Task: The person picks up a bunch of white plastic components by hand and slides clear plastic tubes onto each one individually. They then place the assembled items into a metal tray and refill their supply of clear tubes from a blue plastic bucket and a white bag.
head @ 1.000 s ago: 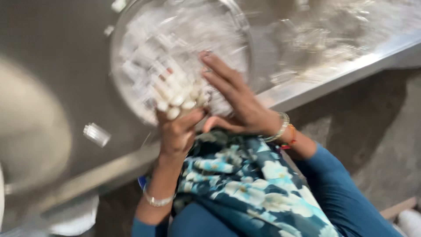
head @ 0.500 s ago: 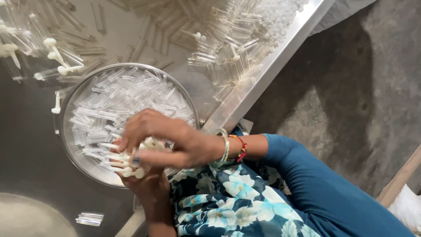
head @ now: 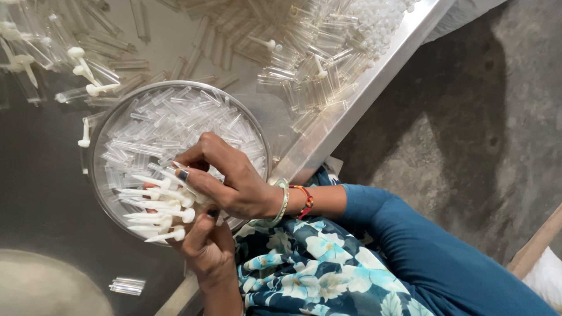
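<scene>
A round metal bowl (head: 102, 120) full of small clear plastic tubes (head: 158, 120) rests on a steel table. My left hand (head: 208, 248) comes up from below the bowl's near rim, gripping a fanned bunch of white plastic stoppers (head: 161, 205) with pointed stems. My right hand (head: 225, 175) reaches over the bowl from the right. Its fingertips pinch a clear tube (head: 170, 172) at the top of the bunch. Bangles sit on my right wrist.
Many loose clear tubes (head: 304, 64) and a few capped ones (head: 88, 88) lie across the steel table (head: 35, 187). A heap of small white beads (head: 380, 17) sits at the far right corner. The table's raised edge (head: 363, 99) runs diagonally; concrete floor lies to the right.
The view has swung from blurred to steady, showing the table's far side. My hands stay together over the bowl, and the white stoppers now fan out clearly from my left hand.
</scene>
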